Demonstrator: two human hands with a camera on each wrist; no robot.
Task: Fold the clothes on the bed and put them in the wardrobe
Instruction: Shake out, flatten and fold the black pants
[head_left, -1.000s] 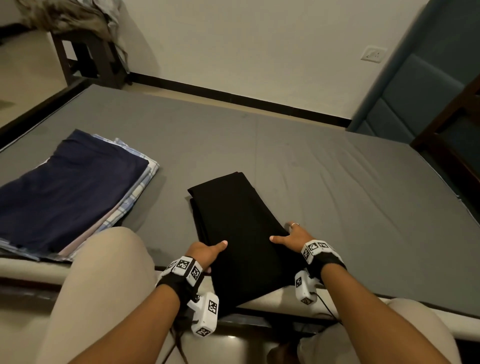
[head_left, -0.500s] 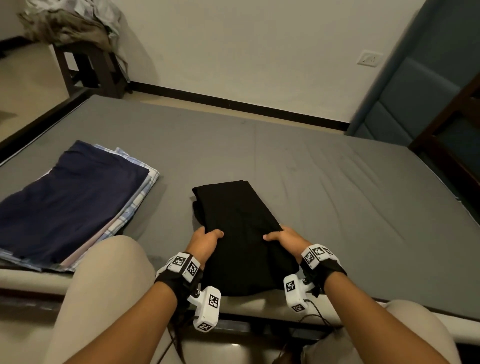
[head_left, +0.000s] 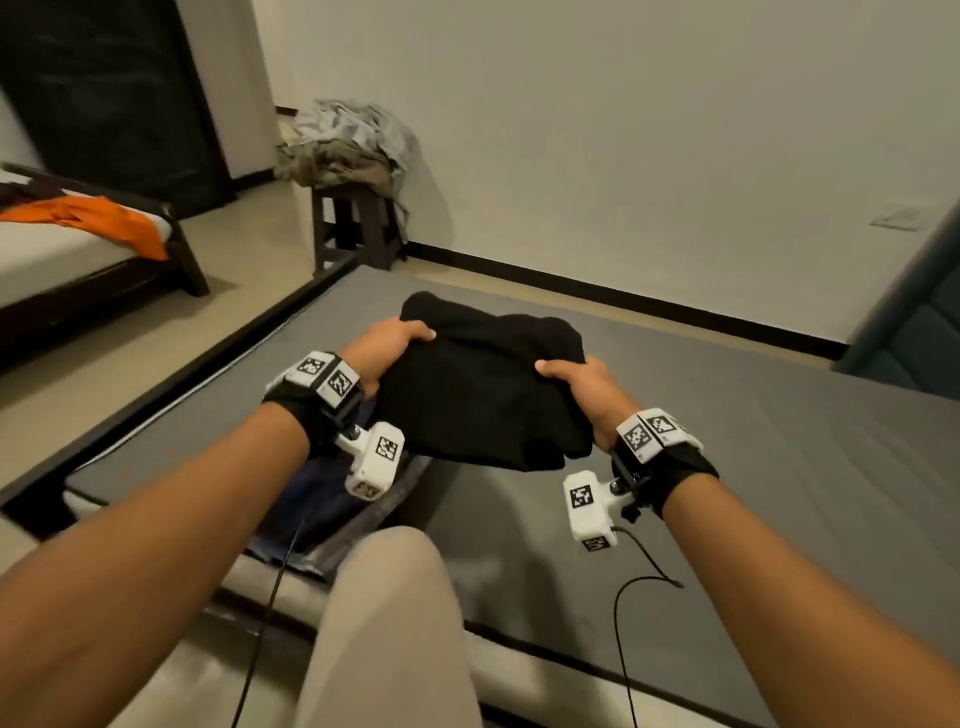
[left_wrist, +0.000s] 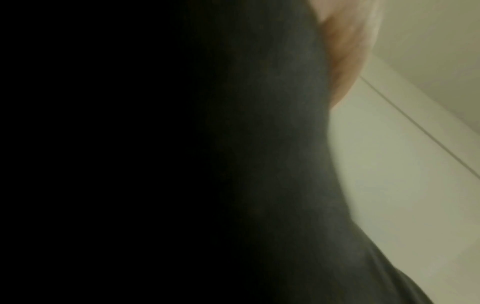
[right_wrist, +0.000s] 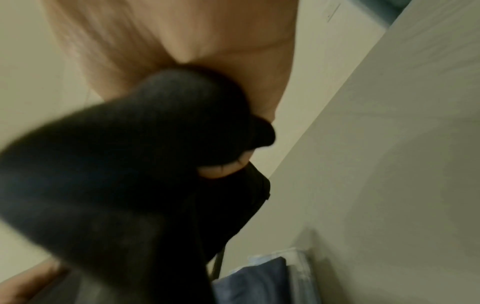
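Note:
A folded black garment (head_left: 483, 387) hangs in the air above the grey bed (head_left: 753, 467), held from both sides. My left hand (head_left: 387, 345) grips its left edge, thumb on top. My right hand (head_left: 579, 382) grips its right edge. In the right wrist view the black garment (right_wrist: 124, 181) bulges out of my right hand (right_wrist: 221, 115), a fingertip curled into the cloth. Dark cloth (left_wrist: 259, 164) fills most of the left wrist view, with a bit of my left hand (left_wrist: 345, 55) beside it. The folded pile with the navy garment (head_left: 306, 499) lies under my left wrist, mostly hidden.
A dark stool (head_left: 356, 226) heaped with unfolded clothes (head_left: 348, 143) stands by the wall past the bed's far left corner. A second bed (head_left: 62, 254) with an orange cloth (head_left: 98, 218) is at the left. My knee (head_left: 389, 623) is at the bed's near edge.
Both hands have closed on the black garment and lifted it off the bed, carrying it left over the folded pile. The head view has swung left and up.

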